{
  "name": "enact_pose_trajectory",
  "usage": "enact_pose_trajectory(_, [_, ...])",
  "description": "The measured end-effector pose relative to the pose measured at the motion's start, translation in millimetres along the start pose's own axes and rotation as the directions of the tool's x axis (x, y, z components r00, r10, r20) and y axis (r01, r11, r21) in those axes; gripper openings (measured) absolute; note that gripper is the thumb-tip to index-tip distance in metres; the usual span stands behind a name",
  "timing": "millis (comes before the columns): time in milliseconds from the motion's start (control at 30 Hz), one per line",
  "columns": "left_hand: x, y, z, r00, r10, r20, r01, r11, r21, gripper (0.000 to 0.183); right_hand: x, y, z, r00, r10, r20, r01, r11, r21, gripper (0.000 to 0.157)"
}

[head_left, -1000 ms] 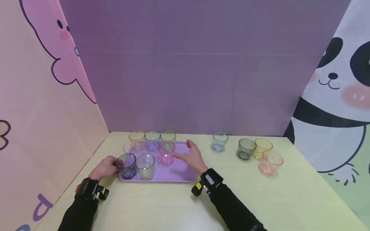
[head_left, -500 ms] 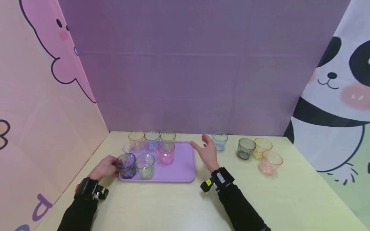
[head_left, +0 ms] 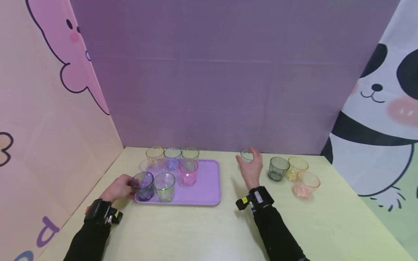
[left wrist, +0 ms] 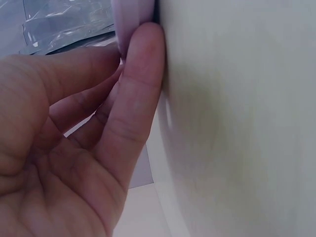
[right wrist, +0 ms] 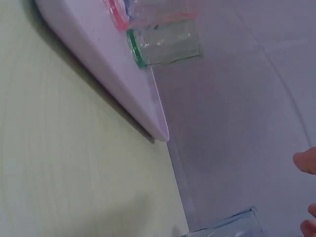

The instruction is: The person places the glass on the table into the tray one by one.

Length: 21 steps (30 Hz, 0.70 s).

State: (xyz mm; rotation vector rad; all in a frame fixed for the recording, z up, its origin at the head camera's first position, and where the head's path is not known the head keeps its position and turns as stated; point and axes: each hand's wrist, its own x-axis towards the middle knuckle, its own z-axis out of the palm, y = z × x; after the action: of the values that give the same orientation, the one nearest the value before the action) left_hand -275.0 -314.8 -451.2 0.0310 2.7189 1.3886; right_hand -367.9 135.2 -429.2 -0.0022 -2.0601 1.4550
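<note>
My left hand [head_left: 117,188] pinches the left front edge of the purple tray [head_left: 205,188]; the left wrist view shows thumb and finger on its rim [left wrist: 133,19]. Just beside it stands a dark grey glass [head_left: 142,192] on the tray. My right hand [head_left: 251,168] reaches over a light blue glass [head_left: 246,156] at the back of the table, thumb and fingers spread, partly hiding it. In the right wrist view, the fingers [right wrist: 307,161] are apart from that glass [right wrist: 232,227]; only part of each shows.
The tray holds a clear glass [head_left: 164,188], a pink glass [head_left: 188,174] and several others behind, tinted yellow [head_left: 154,156], blue [head_left: 172,157] and green [head_left: 190,154]. To the right stand grey [head_left: 278,169], yellow [head_left: 298,166] and coral [head_left: 305,185] glasses. A purple backdrop [head_left: 209,90] rises behind.
My right hand has moved right, from beside the pink glass on the tray to the light blue glass. The left hand has stayed at the tray edge.
</note>
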Motion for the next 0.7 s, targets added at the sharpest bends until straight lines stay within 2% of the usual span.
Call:
enact_pose_trajectory(233, [-0.2, 0.3, -0.6, 1.0, -0.005, 0.007, 0.005, 1.0, -0.001, 0.03, 8.9, 9.8, -2.8, 0.994, 0.077, 0.072, -0.07, 0.993, -0.099, 0.076])
enact_pose_trajectory(400, [1.5, -1.2, -1.8, 1.0, 0.014, 0.004, -0.014, 1.0, -0.004, 0.029, 16.9, 16.8, -1.3, 0.984, 0.133, 0.115, -0.114, 0.981, -0.158, 0.087])
enact_pose_trajectory(600, [0.2, -2.4, -1.0, 1.0, 0.003, 0.005, -0.003, 1.0, -0.003, 0.03, 25.0, 24.3, 1.5, 0.962, 0.228, 0.152, -0.204, 0.966, -0.16, 0.091])
enact_pose_trajectory(700, [0.9, -3.2, -0.1, 1.0, 0.001, 0.004, -0.001, 1.0, -0.016, 0.028, 26.3, 27.1, 0.5, 0.958, 0.246, 0.146, -0.224, 0.963, -0.151, 0.089])
